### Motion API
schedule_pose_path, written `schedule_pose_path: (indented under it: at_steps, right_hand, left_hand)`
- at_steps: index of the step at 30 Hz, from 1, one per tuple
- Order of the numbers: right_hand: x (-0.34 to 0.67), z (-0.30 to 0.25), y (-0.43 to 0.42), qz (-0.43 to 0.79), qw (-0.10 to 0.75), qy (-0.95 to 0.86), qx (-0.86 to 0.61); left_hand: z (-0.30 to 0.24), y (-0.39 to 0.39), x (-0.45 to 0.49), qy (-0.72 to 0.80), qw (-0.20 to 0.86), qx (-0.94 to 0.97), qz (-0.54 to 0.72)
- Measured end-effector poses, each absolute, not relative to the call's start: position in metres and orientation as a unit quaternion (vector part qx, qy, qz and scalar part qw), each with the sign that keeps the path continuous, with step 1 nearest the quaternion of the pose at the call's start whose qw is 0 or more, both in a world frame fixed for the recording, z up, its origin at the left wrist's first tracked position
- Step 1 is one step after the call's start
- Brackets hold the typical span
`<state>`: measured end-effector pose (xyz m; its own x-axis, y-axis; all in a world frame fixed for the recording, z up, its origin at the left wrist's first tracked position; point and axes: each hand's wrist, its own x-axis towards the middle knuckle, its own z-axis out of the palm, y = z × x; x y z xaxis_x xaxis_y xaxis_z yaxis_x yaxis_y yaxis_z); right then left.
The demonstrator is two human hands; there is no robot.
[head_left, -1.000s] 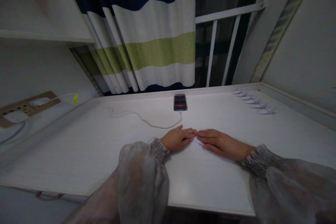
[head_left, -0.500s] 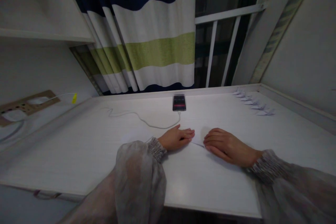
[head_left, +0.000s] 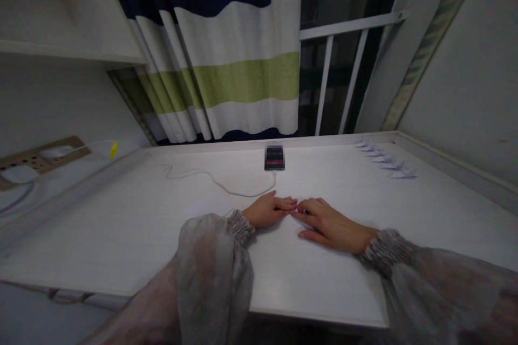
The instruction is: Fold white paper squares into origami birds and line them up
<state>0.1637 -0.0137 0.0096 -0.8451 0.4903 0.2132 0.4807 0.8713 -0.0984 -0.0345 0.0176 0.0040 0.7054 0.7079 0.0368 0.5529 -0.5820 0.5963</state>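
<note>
Left hand [head_left: 267, 211]: your palm faces down on the counter [head_left: 315, 285], fingers extended together toward the right. Its grip is open and flat. Thumb position: raised away from the fingers, on the far side.

Right hand [head_left: 334, 229]: your palm faces down, fingers pointing left, thumb set apart on the near side. Its grip is open, with the fingers slightly bent. The fingertips of both hands come together near the middle of the counter; you cannot tell whether they touch.

Paper [head_left: 307, 225]: located at your fingertips. A small white part shows between the fingers and thumb of your right hand; your hands hide the remainder, so its folded shape cannot be told.

Sheet [head_left: 206, 206]: lies flat beyond your left sleeve [head_left: 216, 264], faint against the white surface.

Device [head_left: 274, 158]: lies beyond your left hand, near the rear edge, its screen blurred. A white cable [head_left: 243, 195] runs from its near end and curves off to the left.

Folded papers [head_left: 382, 160]: stand in a slanting row at the far right, well apart from your right hand.
</note>
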Motion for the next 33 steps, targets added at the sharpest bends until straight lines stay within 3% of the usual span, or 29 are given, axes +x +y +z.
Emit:
schedule_pose_path:
  at_steps: [17, 25, 33]
  right_hand:
    - [0.165, 0.007, -0.013, 0.038, 0.125, -0.957, -0.259]
    - [0.191, 0.011, -0.018, 0.200, 0.132, -0.936, -0.258]
    - [0.196, 0.013, -0.018, 0.250, 0.165, -0.914, -0.275]
  left_hand:
    - [0.002, 0.020, -0.034, 0.390, 0.279, 0.867, 0.134]
    - [-0.001, 0.022, -0.035, 0.388, 0.274, 0.870, 0.132]
    - [-0.004, 0.023, -0.036, 0.379, 0.277, 0.872, 0.142]
